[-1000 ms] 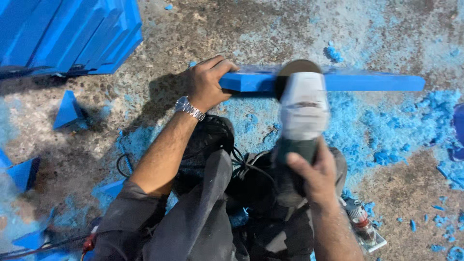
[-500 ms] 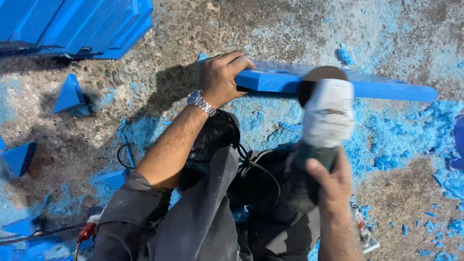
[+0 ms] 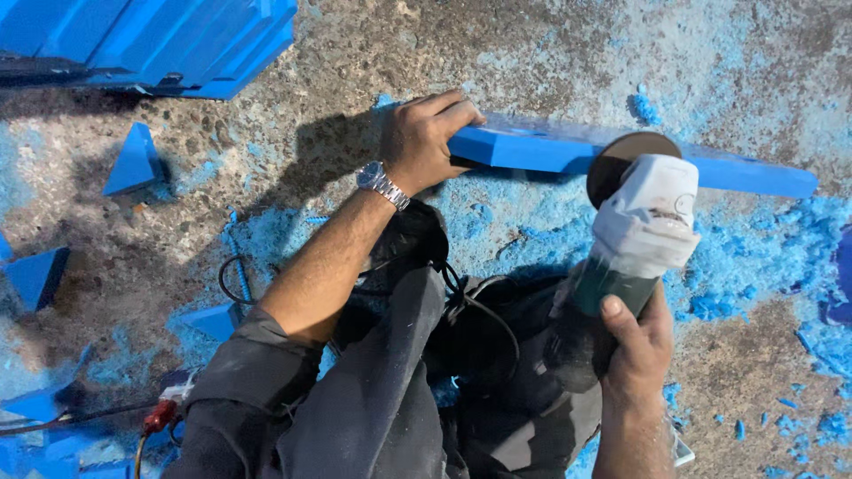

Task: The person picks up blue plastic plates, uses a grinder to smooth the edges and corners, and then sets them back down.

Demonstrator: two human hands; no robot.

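Lying flat on the concrete floor (image 3: pixel 550 53), the long blue strip (image 3: pixel 532 146) runs left to right in front of you, and the dark disc (image 3: pixel 621 160) of your angle grinder (image 3: pixel 635 239) meets its near edge roughly midway along. I cannot tell from this view how deep the disc has gone, and the strip reads as one whole piece on both sides of it, so I judge this cut unfinished. Your left hand (image 3: pixel 426 142) presses down on the strip's left end, fingers (image 3: pixel 453 111) curled over the top to pin it. Your right hand (image 3: pixel 635 350) is clenched round the green handle of the grinder, whose white housing faces you. Much work looks done already: blue shavings (image 3: pixel 745 266) lie thick on the floor to the right of the grinder and below the strip, and small blue wedge offcuts (image 3: pixel 133 160) sit scattered well off to your left. A stack of blue panels (image 3: pixel 177 35) lies at the upper left. A black cable (image 3: pixel 235 275) loops on the floor by your left forearm.
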